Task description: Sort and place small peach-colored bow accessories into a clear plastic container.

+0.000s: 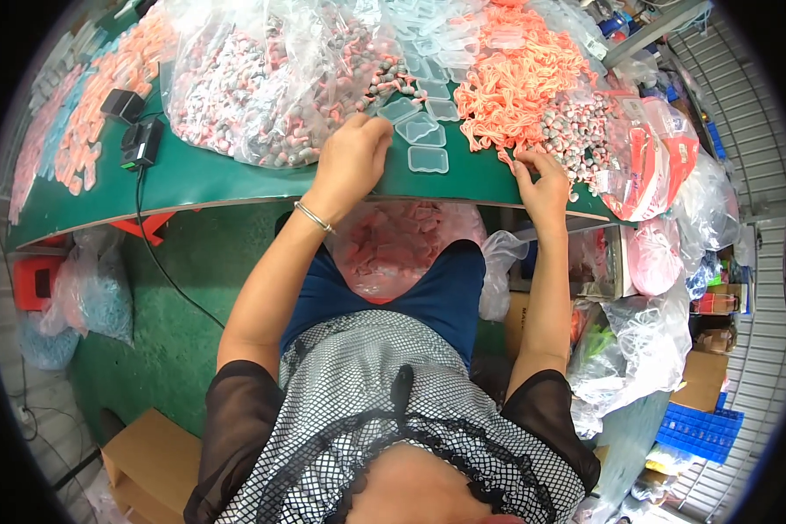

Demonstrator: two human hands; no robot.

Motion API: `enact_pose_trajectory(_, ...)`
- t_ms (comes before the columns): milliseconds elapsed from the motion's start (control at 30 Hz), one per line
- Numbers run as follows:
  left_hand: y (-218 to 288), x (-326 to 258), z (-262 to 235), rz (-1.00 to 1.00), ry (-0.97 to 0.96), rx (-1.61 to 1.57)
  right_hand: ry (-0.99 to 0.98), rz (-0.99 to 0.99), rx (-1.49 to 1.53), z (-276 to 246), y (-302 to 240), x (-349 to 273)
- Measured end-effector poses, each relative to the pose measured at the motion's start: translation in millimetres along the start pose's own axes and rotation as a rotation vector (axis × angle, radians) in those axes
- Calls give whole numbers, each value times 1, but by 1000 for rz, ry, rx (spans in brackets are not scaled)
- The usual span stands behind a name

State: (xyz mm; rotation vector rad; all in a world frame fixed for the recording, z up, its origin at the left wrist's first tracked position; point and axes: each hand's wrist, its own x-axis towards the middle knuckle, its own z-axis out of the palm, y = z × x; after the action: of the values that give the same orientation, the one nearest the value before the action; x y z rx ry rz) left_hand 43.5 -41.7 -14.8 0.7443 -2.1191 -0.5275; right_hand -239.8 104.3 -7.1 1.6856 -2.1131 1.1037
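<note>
My left hand [354, 162], a metal bangle at its wrist, is closed at the front of a clear plastic bag [236, 87] full of small grey-and-pink plug-like pieces. Its fingertips are curled out of sight, so what they hold is hidden. Just right of it lie several small clear plastic cases [428, 159] on the green table [306, 185]. My right hand [543, 188] pinches the end of an orange cord [506, 157] at the near edge of a heap of bundled orange cords [520, 79]. Beside that hand is a pile of small grey-white pieces [576, 131].
Rows of orange, blue and pink pieces [83, 140] cover the table's left end, near a black device [140, 144] whose cable hangs over the edge. A red-and-clear bag [646, 166] sits at the right. Below are a bag of pink pieces [389, 244] and a cardboard box [153, 463].
</note>
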Motion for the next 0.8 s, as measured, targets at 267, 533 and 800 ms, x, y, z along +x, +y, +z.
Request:
enact_pose_trajectory(267, 9, -12, -9, -112, -43, 152, 122, 97, -298, -22, 36, -4)
enact_pose_trajectory(533, 4, -19, -6, -55, -32, 121, 40, 60, -596, -1, 32, -8)
enact_pose_trajectory(800, 25, -17, 3, -123, -30, -215, 13, 76, -493, -28, -4, -13)
